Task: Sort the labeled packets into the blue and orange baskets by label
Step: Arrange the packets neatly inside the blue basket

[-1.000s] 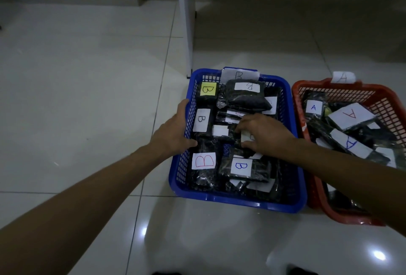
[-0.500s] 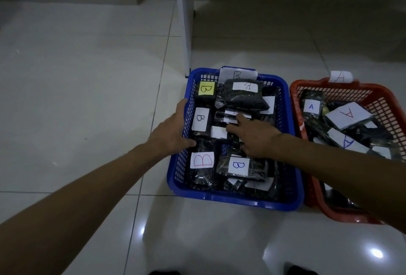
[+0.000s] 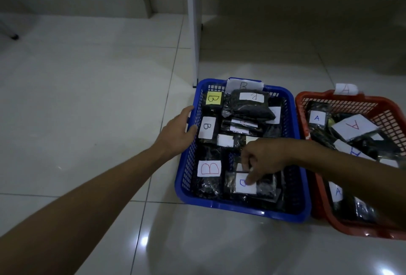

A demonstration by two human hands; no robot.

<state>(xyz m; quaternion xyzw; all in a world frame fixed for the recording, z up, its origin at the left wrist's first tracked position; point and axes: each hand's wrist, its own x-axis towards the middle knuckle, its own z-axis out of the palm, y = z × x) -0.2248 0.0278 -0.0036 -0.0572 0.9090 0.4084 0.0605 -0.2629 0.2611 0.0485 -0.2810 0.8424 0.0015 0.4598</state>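
Fingers (image 3: pixel 249 181) of our right hand (image 3: pixel 270 156) curl onto the black plastic B-labelled packet (image 3: pixel 265 185) directly beneath, crosswise at the blue mesh basket's (image 3: pixel 241 208) near edge; pinching or touching, we cannot tell. Our left hand (image 3: pixel 175 132) grips its left rim.

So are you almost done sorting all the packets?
Nearly, it seems. Done: B packets fill the blue basket, A packets the orange basket. In hand: the left hand holds its rim while the right hand touches one blue-B packet. Left: no loose packets show on the floor.
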